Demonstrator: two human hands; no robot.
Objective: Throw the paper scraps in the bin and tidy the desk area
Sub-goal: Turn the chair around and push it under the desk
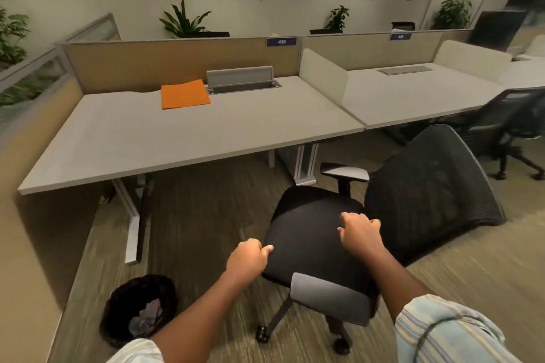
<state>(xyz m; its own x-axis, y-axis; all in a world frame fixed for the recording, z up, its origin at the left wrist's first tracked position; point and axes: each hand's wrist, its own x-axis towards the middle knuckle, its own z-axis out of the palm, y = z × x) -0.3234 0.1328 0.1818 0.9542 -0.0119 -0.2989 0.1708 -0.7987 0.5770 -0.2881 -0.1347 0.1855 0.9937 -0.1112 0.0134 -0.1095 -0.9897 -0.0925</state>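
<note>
A black office chair (312, 224) stands on the carpet in front of the grey desk (165, 138), its mesh back turned to the right. My left hand (249, 258) grips the seat's near-left edge. My right hand (361, 231) rests on top of the seat with fingers curled. A dark round bin (118, 306) sits on the floor at lower left with crumpled paper scraps (147, 317) inside. An orange folder (184, 94) lies flat at the back of the desk.
An open cable tray (241, 79) sits behind the orange folder. A neighbouring desk (413, 94) and a second black chair (513, 127) are to the right. Beige partition panels enclose the desk at the left and the back. Potted plants line the wall.
</note>
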